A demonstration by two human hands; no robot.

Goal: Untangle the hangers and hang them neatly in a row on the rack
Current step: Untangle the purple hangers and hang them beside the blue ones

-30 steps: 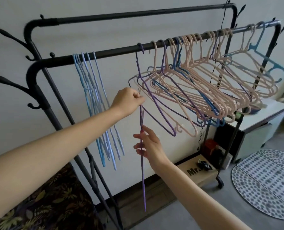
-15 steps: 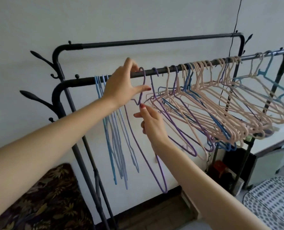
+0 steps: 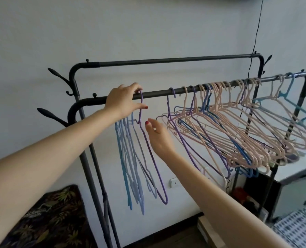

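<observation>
A black metal rack has a front rail [image 3: 157, 93] running left to right. My left hand [image 3: 122, 100] pinches the hook of a purple hanger [image 3: 151, 153] at the rail, beside a neat bunch of blue hangers [image 3: 129, 158] hanging edge-on. My right hand [image 3: 157, 136] hovers open just right of the purple hanger's neck, apart from it. Further right, a tangled mass of pink, purple and blue hangers [image 3: 229, 133] crowds the rail, and a teal hanger [image 3: 302, 111] hangs at the far right end.
A second, higher rail [image 3: 166, 60] runs behind. Branch-like pegs [image 3: 48, 113] stick out at the rack's left post. A leaf-patterned cushion [image 3: 46, 219] lies at bottom left. A white cabinet [image 3: 295, 176], a cardboard box [image 3: 207, 228] and a dotted mat [image 3: 298, 230] stand at the right.
The purple hanger was lifted from low down up to the rail and carried left beside the blue bunch. My right hand let go of it and opened.
</observation>
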